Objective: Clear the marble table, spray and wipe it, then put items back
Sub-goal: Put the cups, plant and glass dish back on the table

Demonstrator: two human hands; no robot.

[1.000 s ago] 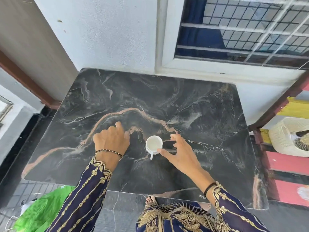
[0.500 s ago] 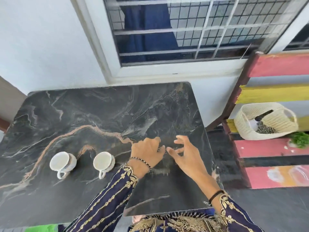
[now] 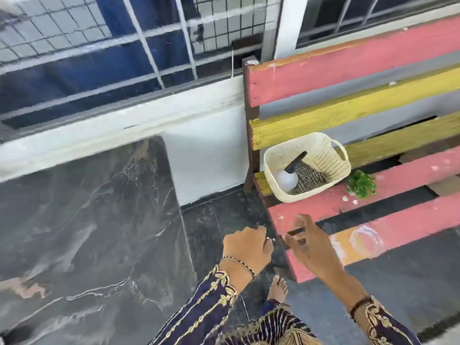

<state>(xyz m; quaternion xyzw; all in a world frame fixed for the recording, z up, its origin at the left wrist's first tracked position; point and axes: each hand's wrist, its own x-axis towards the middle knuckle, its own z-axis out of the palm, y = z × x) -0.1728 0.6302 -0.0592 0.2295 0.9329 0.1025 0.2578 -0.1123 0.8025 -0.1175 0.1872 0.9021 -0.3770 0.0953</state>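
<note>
The black marble table (image 3: 94,220) fills the left of the view, and the part I see is bare. My left hand (image 3: 246,245) hangs past its right edge over the floor, fingers loosely curled and holding nothing. Also holding nothing, my right hand (image 3: 311,245) reaches over the near end of the bench (image 3: 348,202), fingers apart. A cream woven basket (image 3: 307,168) on the bench holds a white spray bottle (image 3: 287,180) with a black nozzle and a striped cloth (image 3: 310,178). The two white cups are out of view.
A small green plant sprig (image 3: 361,183) lies right of the basket. A clear glass dish (image 3: 367,241) sits on the bench's near slat. Wall and barred window (image 3: 124,58) stand behind the table. My bare foot (image 3: 277,287) is on the dark floor between table and bench.
The view has swung right, from the table with two white cups toward the bench. Both hands left the cups and moved right, off the table toward the bench.
</note>
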